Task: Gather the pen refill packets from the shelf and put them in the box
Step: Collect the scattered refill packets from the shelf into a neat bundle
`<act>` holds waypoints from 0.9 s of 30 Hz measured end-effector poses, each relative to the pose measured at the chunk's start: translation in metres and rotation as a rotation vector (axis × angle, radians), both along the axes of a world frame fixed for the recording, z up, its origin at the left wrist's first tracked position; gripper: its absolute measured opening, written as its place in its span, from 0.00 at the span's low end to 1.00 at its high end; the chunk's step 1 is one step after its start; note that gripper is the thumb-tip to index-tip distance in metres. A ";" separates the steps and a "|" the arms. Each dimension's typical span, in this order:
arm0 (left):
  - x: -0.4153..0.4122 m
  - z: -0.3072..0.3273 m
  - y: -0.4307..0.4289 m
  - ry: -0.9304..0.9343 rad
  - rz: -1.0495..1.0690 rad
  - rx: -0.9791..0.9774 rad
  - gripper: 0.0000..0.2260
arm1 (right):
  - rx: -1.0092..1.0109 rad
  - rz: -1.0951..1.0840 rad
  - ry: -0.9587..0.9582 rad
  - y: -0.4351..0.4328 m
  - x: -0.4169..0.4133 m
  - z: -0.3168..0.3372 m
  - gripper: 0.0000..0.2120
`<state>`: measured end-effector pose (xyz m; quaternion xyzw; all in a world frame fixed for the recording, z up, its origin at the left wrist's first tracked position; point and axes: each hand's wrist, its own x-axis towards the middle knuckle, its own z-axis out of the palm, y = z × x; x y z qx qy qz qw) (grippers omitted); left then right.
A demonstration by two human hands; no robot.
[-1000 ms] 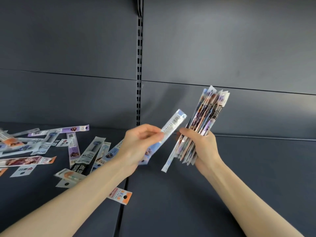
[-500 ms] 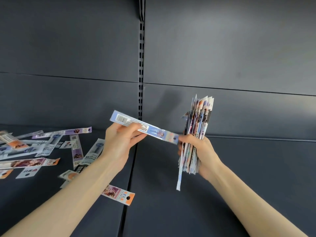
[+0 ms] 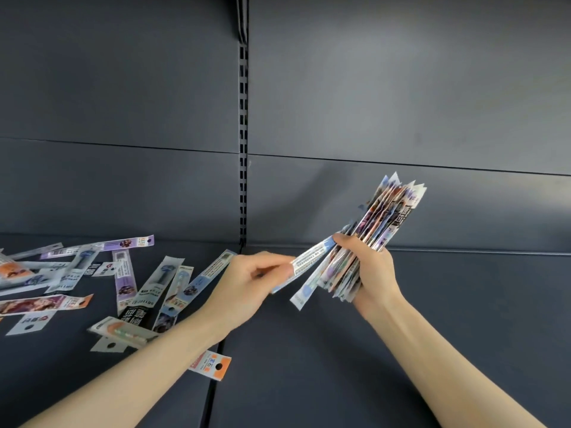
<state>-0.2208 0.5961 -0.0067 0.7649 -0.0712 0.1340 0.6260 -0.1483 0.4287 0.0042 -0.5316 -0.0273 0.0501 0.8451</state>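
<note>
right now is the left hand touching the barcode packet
Touching: the head view shows the left hand pinching the barcode packet at its lower end.

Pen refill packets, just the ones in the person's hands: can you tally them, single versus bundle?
Single white-and-blue plastic packet, pinched by left hand: 1
Fanned bundle of colourful packets, gripped by right hand: 1
Total: 2 held items; bundle itself uncountable.

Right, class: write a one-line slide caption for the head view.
Left hand holds a packet against the bundle in the right hand; more packets lie on the shelf.
</note>
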 end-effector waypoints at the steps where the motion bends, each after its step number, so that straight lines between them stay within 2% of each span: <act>1: -0.001 -0.001 -0.001 -0.030 -0.006 0.070 0.11 | 0.012 0.004 -0.011 0.000 0.000 0.000 0.07; 5: -0.001 -0.005 -0.006 -0.065 -0.044 0.170 0.13 | 0.019 0.071 -0.054 0.005 -0.002 -0.001 0.07; 7: -0.001 -0.006 -0.008 -0.034 -0.082 0.132 0.10 | -0.003 0.088 -0.088 0.007 -0.004 -0.002 0.07; 12: 0.000 -0.009 -0.006 0.030 -0.127 0.087 0.13 | -0.008 0.120 -0.111 0.007 -0.005 -0.002 0.08; 15: 0.001 -0.010 -0.007 -0.008 -0.105 0.128 0.15 | -0.032 0.190 -0.124 0.008 -0.007 -0.005 0.10; 21: 0.001 -0.014 -0.008 -0.184 0.041 0.277 0.16 | -0.014 0.333 -0.137 0.015 -0.011 -0.008 0.05; 24: -0.003 -0.008 -0.007 -0.194 0.034 0.227 0.10 | -0.030 0.357 -0.135 0.013 -0.010 -0.006 0.14; 26: -0.002 0.000 -0.001 -0.186 0.071 0.167 0.04 | -0.031 0.326 -0.159 0.011 -0.009 -0.004 0.13; 27: 0.000 0.004 0.004 -0.185 0.118 0.125 0.07 | -0.042 0.317 -0.183 0.010 -0.009 -0.004 0.11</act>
